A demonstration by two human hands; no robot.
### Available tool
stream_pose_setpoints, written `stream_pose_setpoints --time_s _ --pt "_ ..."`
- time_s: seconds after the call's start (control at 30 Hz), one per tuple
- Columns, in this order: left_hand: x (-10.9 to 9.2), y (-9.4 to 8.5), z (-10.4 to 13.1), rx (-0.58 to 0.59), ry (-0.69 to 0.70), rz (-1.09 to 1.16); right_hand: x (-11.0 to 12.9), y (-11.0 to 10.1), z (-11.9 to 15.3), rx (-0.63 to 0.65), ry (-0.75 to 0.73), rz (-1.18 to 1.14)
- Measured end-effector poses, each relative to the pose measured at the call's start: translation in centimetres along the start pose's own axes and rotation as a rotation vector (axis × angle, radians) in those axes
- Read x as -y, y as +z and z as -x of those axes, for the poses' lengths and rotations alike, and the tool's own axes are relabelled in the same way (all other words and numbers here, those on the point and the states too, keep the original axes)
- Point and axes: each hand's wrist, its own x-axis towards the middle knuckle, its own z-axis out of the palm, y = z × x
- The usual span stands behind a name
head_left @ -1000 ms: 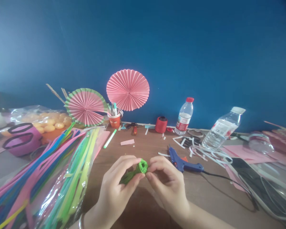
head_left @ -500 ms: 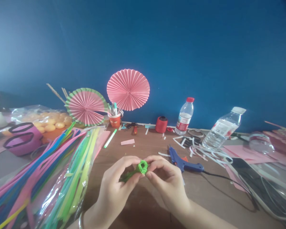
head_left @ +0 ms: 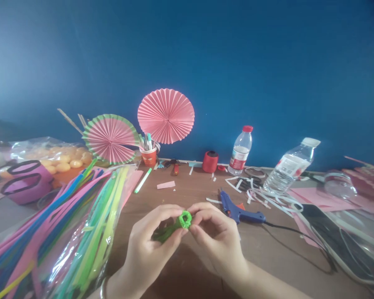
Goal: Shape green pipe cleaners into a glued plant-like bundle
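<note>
Between my fingertips at the lower middle is a bright green pipe-cleaner tube [head_left: 185,219], its round hollow end facing me. My left hand [head_left: 156,243] is closed around its body, which runs back into the palm and is partly hidden. From the other side my right hand [head_left: 216,236] pinches the rim of the tube with thumb and fingers. To the right of my hands a blue glue gun [head_left: 241,214] lies on the brown table [head_left: 174,270].
Bagged pipe cleaners [head_left: 90,232] fill the left side. Behind stand pink paper fans [head_left: 166,116], a cup of pens [head_left: 148,156], a red spool [head_left: 210,162] and two water bottles [head_left: 240,151]. The glue gun's cord [head_left: 294,232] crosses to the right, near a phone-like dark object [head_left: 333,236].
The green tube has tilted slightly, and its hollow end shows a little lower and further left. Both hands keep almost the same pose. The whole view has shifted slightly.
</note>
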Motion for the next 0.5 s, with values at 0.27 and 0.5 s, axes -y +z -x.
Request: stream_pose_setpoints --time_s 0.27,0.5 --pt "-0.12 0.04 -0.07 -0.013 0.024 -0.018 0.06 0.06 0.08 0.012 -0.11 0.099" --pt "-0.13 -0.05 0.12 -0.022 0.031 -0.037 -0.06 -0.05 0.22 0.028 -0.094 0.078"
